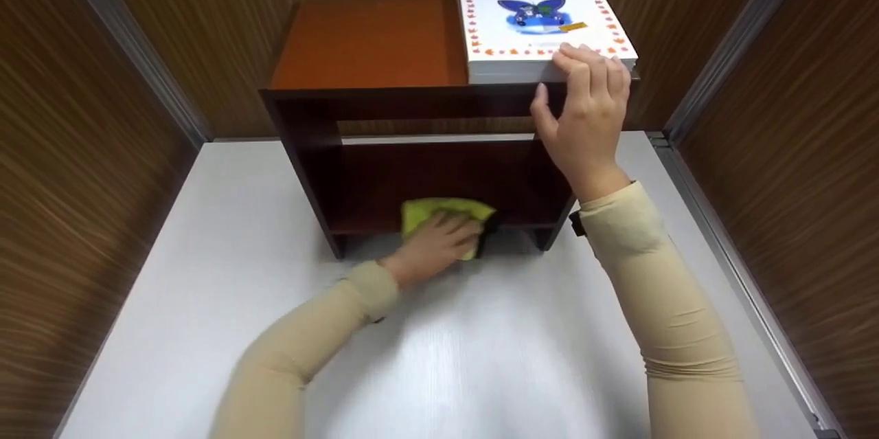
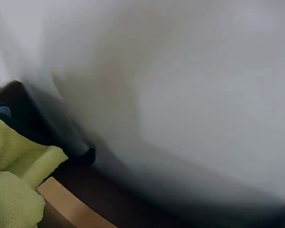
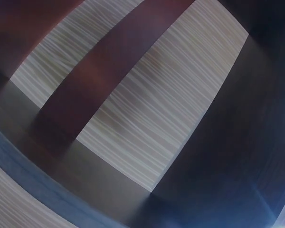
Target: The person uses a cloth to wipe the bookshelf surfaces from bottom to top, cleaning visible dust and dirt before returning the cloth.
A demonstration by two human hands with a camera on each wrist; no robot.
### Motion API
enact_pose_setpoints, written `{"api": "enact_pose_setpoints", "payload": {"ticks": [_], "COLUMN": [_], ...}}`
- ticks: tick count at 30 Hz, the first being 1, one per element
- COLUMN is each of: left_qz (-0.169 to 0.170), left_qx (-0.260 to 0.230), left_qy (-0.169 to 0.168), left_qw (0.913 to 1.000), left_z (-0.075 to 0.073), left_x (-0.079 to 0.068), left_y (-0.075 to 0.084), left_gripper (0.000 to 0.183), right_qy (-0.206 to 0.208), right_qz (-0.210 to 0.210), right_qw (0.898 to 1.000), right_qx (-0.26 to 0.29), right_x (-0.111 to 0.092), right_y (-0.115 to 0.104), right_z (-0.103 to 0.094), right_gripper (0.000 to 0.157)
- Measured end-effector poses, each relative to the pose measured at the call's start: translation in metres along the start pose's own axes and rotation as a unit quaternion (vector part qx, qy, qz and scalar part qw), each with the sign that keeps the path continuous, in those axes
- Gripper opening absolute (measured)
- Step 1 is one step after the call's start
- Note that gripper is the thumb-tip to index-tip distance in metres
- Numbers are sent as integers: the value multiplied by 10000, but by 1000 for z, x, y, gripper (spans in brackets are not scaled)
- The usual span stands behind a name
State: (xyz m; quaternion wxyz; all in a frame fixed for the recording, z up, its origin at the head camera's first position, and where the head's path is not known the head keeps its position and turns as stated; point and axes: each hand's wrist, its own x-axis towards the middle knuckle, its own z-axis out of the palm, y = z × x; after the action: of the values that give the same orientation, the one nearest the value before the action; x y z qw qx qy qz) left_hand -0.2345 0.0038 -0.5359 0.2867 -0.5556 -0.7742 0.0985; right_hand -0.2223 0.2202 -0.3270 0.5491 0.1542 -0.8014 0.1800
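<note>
A dark reddish-brown wooden shelf unit [image 1: 371, 40] stands against the back wall. At the front of its lower board, my left hand [image 1: 439, 243] holds a yellow cloth [image 1: 419, 212] with a dark edge; motion blurs the fingers. Folds of the cloth [image 2: 19, 194] fill the lower left of the left wrist view. On the unit's top right lies a stack of white books [image 1: 542, 20], the uppermost showing a blue butterfly. My right hand [image 1: 587, 113] rests its fingers on the stack's front right corner, thumb apart in front of the unit's upper edge.
The unit stands on a white tabletop [image 1: 426, 370]. Wood-patterned walls [image 1: 62, 150] enclose the back and both sides, with metal strips [image 1: 741, 27] in the corners. The right wrist view looks into the unit, past its dark boards [image 3: 99, 71].
</note>
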Motion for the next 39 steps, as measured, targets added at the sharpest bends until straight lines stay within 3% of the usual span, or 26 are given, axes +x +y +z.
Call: {"api": "enact_pose_setpoints", "payload": {"ticks": [4,7,9,11,13,15,19,23,26,28,32,39], "left_qz": [-165,-271,-331,-334,-242,-45,509,898,961,897,733,541], "left_qx": [12,269,406,479,456,333,238,532,762,908,1186,1258], "left_qy": [236,324,268,221,339,609,934,643,297,-84,-837,-1039], "left_qw": [9996,9987,9983,9981,9981,9976,9940,9925,9920,9918,9867,9851], "left_z": [-12,-19,-24,-24,-23,-19,-10,-4,2,7,13,13], "left_x": [-68,-107,-124,-125,-114,-93,-30,39,76,90,101,114], "left_y": [-29,-44,-51,-54,-52,-45,-15,20,39,48,55,56], "left_gripper": [27,25,21,18,17,18,24,29,32,33,37,37], "right_qy": [-12,57,132,230,291,297,283,337,320,289,247,303], "right_qz": [86,176,203,216,212,191,151,135,137,146,155,166], "right_qw": [10000,9998,9997,9995,9994,9994,9995,9993,9993,9993,9993,9993], "right_qx": [5,-12,-4,-14,-14,-21,-37,31,134,201,240,135], "right_x": [-1,-2,-2,-1,-1,-2,-3,-2,-4,-5,-7,-2], "right_y": [-1,-1,-2,0,2,3,3,0,-4,-7,-10,-2], "right_z": [4,6,8,7,8,8,9,8,10,11,13,7], "right_gripper": [31,31,31,30,30,30,31,30,30,31,31,31]}}
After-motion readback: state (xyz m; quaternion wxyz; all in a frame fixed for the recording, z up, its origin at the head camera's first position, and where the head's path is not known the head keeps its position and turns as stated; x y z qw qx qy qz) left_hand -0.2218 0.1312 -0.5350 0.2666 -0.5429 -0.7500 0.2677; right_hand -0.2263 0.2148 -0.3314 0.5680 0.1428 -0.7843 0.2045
